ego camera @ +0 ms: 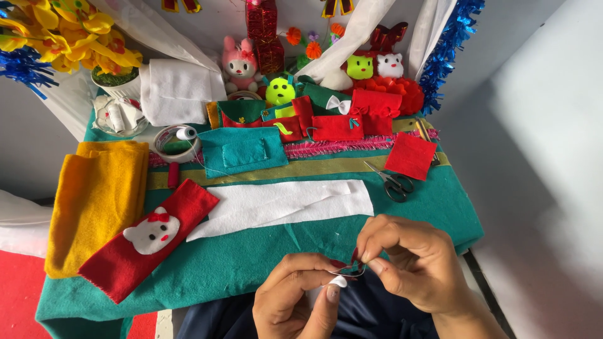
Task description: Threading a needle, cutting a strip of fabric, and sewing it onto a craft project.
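Left hand point(295, 301) and right hand point(408, 263) pinched a small felt piece point(339, 281); thread point(348, 273) between the fingertips risked tangling or slipping free.

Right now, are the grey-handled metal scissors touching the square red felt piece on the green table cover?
Apart. The head view shows the scissors lying left of and below the square red felt piece, with a strip of green table cover plainly visible between them.
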